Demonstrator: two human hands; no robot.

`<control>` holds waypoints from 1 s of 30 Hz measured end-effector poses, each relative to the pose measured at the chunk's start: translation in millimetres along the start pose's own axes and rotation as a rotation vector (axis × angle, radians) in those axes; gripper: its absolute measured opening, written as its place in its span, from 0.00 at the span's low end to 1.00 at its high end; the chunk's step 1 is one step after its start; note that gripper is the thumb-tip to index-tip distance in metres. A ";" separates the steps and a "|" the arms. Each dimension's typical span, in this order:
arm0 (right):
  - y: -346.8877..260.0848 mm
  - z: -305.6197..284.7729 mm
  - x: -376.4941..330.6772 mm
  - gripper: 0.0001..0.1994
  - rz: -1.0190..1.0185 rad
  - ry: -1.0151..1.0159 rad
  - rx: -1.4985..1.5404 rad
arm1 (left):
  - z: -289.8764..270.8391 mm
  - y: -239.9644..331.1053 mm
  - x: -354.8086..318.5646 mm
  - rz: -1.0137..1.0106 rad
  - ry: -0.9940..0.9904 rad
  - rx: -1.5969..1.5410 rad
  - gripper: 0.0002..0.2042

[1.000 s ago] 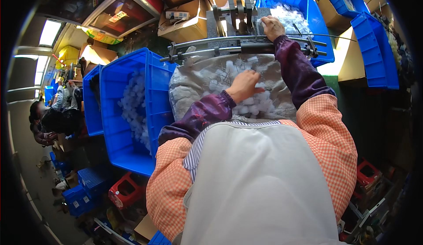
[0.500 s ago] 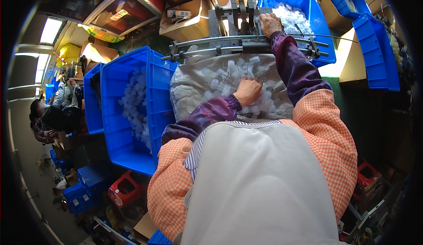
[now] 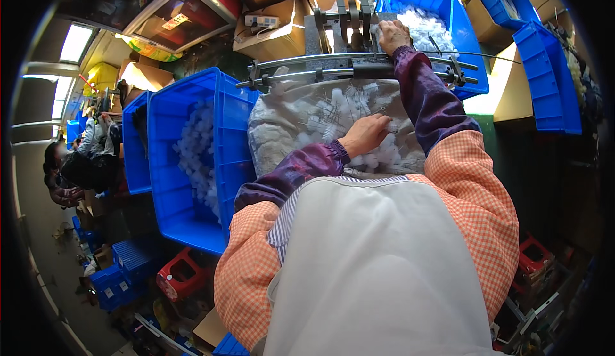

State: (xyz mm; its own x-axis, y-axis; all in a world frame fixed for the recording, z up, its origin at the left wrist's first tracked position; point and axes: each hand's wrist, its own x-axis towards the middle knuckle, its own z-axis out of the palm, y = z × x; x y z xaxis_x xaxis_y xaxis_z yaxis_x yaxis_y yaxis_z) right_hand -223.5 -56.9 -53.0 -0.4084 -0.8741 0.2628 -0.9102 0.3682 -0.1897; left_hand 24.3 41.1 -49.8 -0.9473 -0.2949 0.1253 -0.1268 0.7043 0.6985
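— Nearest first?
— White apron [image 3: 378, 266] over checked orange sleeves, purple cuffs beyond. Left hand [image 3: 364, 136] laid palm down among small white plastic parts [image 3: 333, 109] heaped in a grey sack-lined tray [image 3: 269, 132]. Fingers curled loosely into the heap; whether closed on a piece, cannot tell.

— And further out?
— Right hand [image 3: 392, 36] stretched past a metal rail frame [image 3: 359, 68] to a small upright machine [image 3: 346, 20]. Fingers bent against its right side; clamped on anything or merely resting, cannot tell from here.

— Reason for the layout?
— Judged as feed arrangement: heap kept close under the left hand, machine straight ahead within reach of the right, so neither arm crosses the other. Blue bin [image 3: 192, 157] just left of the tray, holding more white parts. Second blue bin [image 3: 442, 16] just behind the machine, likewise filled with white pieces.

— Surface and room?
— Tray slung from the rail frame rather than set on a table top. Cardboard boxes [image 3: 275, 23] stacked beyond on the left. Empty blue crates [image 3: 544, 68] propped at far right. Cluttered floor at lower left with small blue baskets [image 3: 115, 273] and a red one [image 3: 182, 276]. Another person [image 3: 77, 164] seated at far left, well apart.
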 end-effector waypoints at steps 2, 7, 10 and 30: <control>1.2 -0.5 0.9 0.09 -0.028 0.007 -0.038 | -2.0 4.2 2.8 0.017 0.087 -0.086 0.16; -0.1 -0.6 -1.0 0.08 -0.061 0.014 -0.061 | -13.0 12.0 4.9 -0.038 0.120 -0.152 0.19; -0.3 -1.6 -0.6 0.09 -0.062 -0.014 -0.023 | -13.9 14.7 4.7 -0.068 0.155 -0.173 0.18; -20.9 -8.4 -15.9 0.17 0.152 -0.070 -0.068 | -19.0 18.4 10.6 0.129 0.297 -0.099 0.10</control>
State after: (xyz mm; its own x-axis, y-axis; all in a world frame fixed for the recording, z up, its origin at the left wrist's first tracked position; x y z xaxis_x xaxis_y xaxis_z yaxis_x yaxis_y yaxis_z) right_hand -198.5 -48.0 -45.2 -0.5378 -0.8260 0.1689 -0.8420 0.5160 -0.1575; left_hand 17.5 38.7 -22.2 -0.8247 -0.3929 0.4068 0.0317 0.6860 0.7269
